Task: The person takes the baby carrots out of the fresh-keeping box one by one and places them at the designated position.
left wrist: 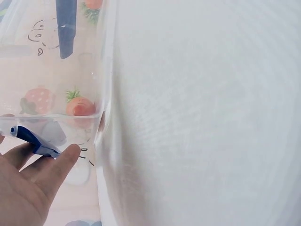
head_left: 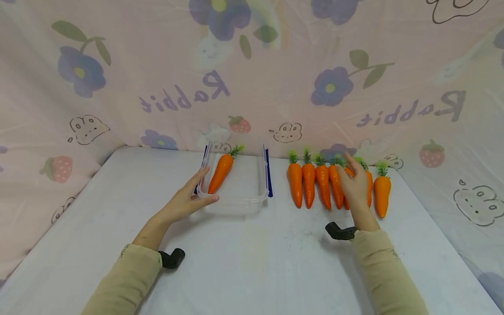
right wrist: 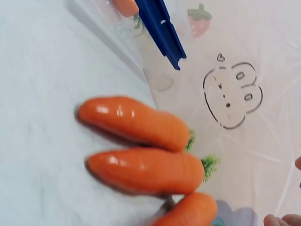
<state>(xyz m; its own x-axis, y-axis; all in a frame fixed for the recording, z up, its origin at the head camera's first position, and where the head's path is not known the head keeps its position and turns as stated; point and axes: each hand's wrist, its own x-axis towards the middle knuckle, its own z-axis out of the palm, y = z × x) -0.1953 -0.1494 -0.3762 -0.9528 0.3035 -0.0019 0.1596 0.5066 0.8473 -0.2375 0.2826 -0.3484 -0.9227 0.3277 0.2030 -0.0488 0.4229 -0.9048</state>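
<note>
A clear plastic container (head_left: pixel 248 204) with blue side flaps stands at the table's middle, one carrot (head_left: pixel 221 173) with a green top leaning inside it. My left hand (head_left: pixel 183 201) rests at its near left corner, fingers along the left side and thumb across the front. In the left wrist view those fingers touch the blue flap (left wrist: pixel 40 143). Over the carrot row on the right hovers my right hand (head_left: pixel 356 186), fingers extended, covering part of several carrots. Glossy orange carrots (right wrist: pixel 146 171) fill the right wrist view, with fingertips (right wrist: pixel 282 220) just at its edge.
Left of the right hand, several carrots (head_left: pixel 309 186) lie side by side, tops toward the back. Another carrot (head_left: pixel 382 197) sits at the row's right end. A printed cloth (head_left: pixel 260 87) hangs behind the white table (head_left: pixel 252 262). Black wrist mounts (head_left: pixel 172 259) jut from both sleeves.
</note>
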